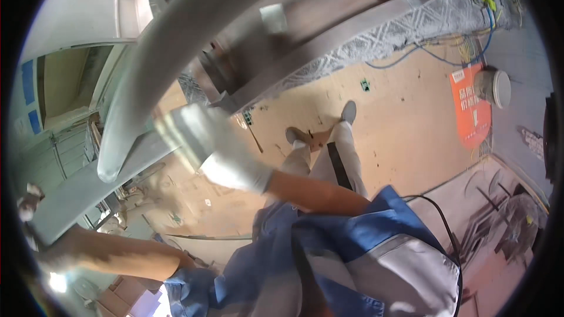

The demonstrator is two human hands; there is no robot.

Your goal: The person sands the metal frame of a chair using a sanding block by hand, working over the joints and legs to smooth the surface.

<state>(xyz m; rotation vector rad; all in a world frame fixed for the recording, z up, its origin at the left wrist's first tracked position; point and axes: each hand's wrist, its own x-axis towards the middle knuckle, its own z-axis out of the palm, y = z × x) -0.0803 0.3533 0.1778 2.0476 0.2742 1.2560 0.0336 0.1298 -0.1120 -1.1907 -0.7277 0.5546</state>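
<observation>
My right hand (235, 158) wears a white glove and is closed round a pale, banded block (185, 135). Motion smears the block, so its exact kind cannot be made out. It is close to a smooth grey curved rail (158, 53), whose rounded end tapers down at the left. Below that runs a flat grey board (76, 202). My left arm reaches out to the far left, and my left hand (50, 252) is by the board's lower end. Dark, blurred and near the picture's rim, its fingers do not show clearly.
Patterned grey covering (352, 64) lines a long ledge across the top. Blue and yellow cables (470, 53) lie at upper right, near an orange-red sign (470, 108) and a white bucket (499, 88). Wrapped clutter (511, 223) stands at right. A bright lamp (57, 282) shines at lower left.
</observation>
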